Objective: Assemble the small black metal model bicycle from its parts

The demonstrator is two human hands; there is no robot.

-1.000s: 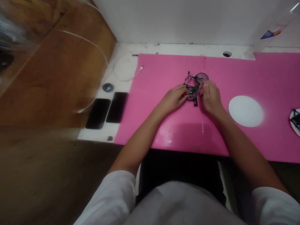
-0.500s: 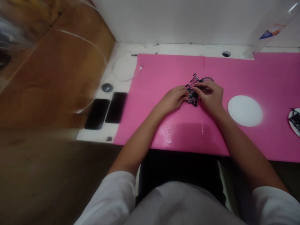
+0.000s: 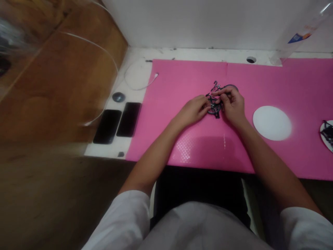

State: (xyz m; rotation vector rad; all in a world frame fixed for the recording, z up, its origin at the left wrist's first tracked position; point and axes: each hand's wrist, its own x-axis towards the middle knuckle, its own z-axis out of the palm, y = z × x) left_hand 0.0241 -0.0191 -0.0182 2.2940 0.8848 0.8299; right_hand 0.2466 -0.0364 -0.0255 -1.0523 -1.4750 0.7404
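Note:
A small dark model bicycle (image 3: pixel 213 109) lies on the pink mat, with thin spokes showing in the nearer wheel. My left hand (image 3: pixel 196 108) is closed, its fingertips pinching the left side of that wheel by the saddle. Over the middle of the bicycle is my right hand (image 3: pixel 233 106), its index finger reaching across the frame toward the saddle and its thumb and other fingers bent against the frame. These fingers hide much of the frame and part of the farther wheel. The handlebar pokes out beyond the hand.
The pink mat (image 3: pixel 182 80) covers most of the white table. Right of my hands lies a white disc (image 3: pixel 272 123); black parts (image 3: pixel 327 131) rest on a white dish at the right edge. Two phones (image 3: pixel 107 126), a cable (image 3: pixel 140 89) and a transparent bottle (image 3: pixel 299 38) lie around.
My right hand has shifted slightly and turned, with its index finger now straighter across the frame and its thumb drawn back. More of the nearer wheel shows. My left hand stays in place.

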